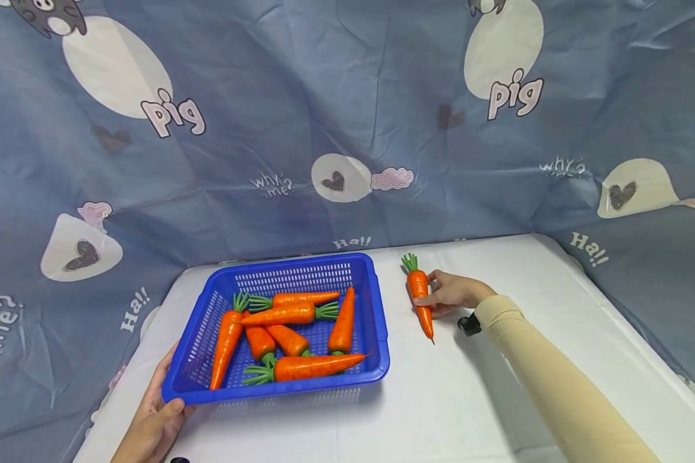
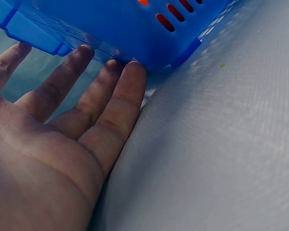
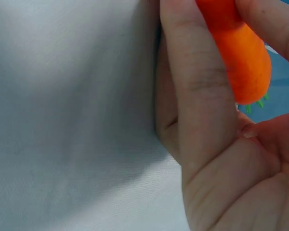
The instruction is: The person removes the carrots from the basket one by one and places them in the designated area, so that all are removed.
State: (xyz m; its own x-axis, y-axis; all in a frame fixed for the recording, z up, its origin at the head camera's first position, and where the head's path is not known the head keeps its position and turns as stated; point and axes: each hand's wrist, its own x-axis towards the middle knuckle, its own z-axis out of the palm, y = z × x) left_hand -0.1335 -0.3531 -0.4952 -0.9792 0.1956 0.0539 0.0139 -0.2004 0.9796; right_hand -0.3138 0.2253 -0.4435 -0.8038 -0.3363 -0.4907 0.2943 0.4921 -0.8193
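A blue plastic basket [image 1: 276, 395] with slotted walls stands on the table. Several orange carrots with green tops lie inside, among them one carrot [image 1: 227, 344] along the left wall and another carrot [image 1: 318, 367] along the near wall. My left hand [image 1: 153, 421] is at the basket's near left corner. In the left wrist view its extended fingers [image 2: 120, 101] touch the basket from outside. Right of the basket, my right hand [image 1: 453, 292] grips a single carrot [image 1: 418, 283] between thumb and fingers, its green top pointing away. Part of that carrot is hidden by the hand in the right wrist view.
White cloth covers the table [image 1: 440, 411]. Behind it hangs a blue-grey printed curtain [image 1: 278, 141], which also runs down both sides. A small black object [image 1: 470, 325] sits at my right wrist.
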